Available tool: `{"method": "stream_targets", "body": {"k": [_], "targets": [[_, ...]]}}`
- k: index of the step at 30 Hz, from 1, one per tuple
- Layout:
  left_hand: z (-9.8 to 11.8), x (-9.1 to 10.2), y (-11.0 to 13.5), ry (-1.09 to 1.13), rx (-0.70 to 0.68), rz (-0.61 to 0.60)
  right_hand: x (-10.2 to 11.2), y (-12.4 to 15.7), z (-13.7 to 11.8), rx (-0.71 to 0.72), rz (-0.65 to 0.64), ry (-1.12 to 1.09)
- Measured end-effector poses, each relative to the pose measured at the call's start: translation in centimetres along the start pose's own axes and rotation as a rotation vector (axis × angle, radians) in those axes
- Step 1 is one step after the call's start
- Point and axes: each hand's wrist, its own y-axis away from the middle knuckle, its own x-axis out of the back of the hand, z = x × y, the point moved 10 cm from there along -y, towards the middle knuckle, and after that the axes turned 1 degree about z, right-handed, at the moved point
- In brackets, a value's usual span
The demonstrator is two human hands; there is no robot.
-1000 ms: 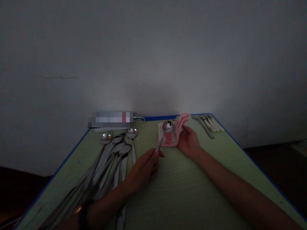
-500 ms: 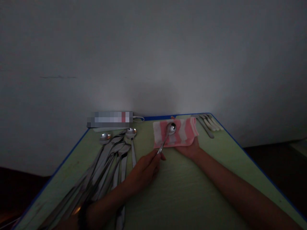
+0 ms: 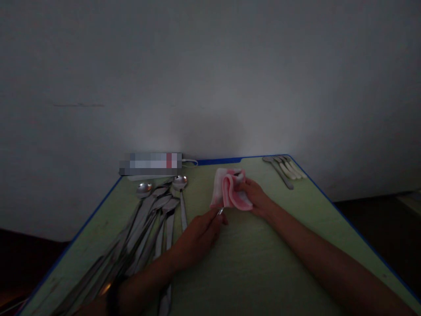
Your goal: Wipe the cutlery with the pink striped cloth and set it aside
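Between the fingers of my left hand (image 3: 200,239) is the handle of a metal spoon (image 3: 220,211); only a short piece of it shows. The spoon's bowl is hidden inside a pink and white striped cloth (image 3: 219,186). My right hand (image 3: 255,195) is closed round that cloth, which is folded over the spoon above the middle of the table. Left of my left hand lies a pile of metal spoons (image 3: 161,202), with their bowls toward the wall and their handles toward me. My left forearm covers part of the pile.
On the green table (image 3: 256,263) with blue edging, several utensils with pale handles (image 3: 291,169) lie at the far right beside a metal spoon (image 3: 281,174). A blurred-out box (image 3: 151,163) with a white cord (image 3: 190,163) stands at the back left. A grey wall (image 3: 210,87) rises behind.
The cloth lay spread on my right palm with the spoon's bowl on top. Now my right hand has folded it over and closed on it, covering the bowl. My left hand has barely moved.
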Motion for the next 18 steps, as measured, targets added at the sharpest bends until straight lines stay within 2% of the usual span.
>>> {"method": "stream_targets", "body": {"k": [7, 10, 14, 18], "targets": [[0.2, 0.2, 0.1, -0.025, -0.024, 0.016, -1.2, 0.3, -1.0, 0.099, -0.061, -0.032], [0.2, 0.1, 0.1, -0.015, -0.035, 0.017, -1.2, 0.3, -1.3, 0.146, -0.032, -0.038], [0.1, 0.0, 0.1, -0.016, -0.035, 0.003, -0.5, 0.1, -0.8, 0.108, 0.049, -0.056], [-0.3, 0.0, 0.1, -0.010, -0.010, 0.001, -0.1, -0.1, -0.2, 0.055, 0.076, -0.064]]}}
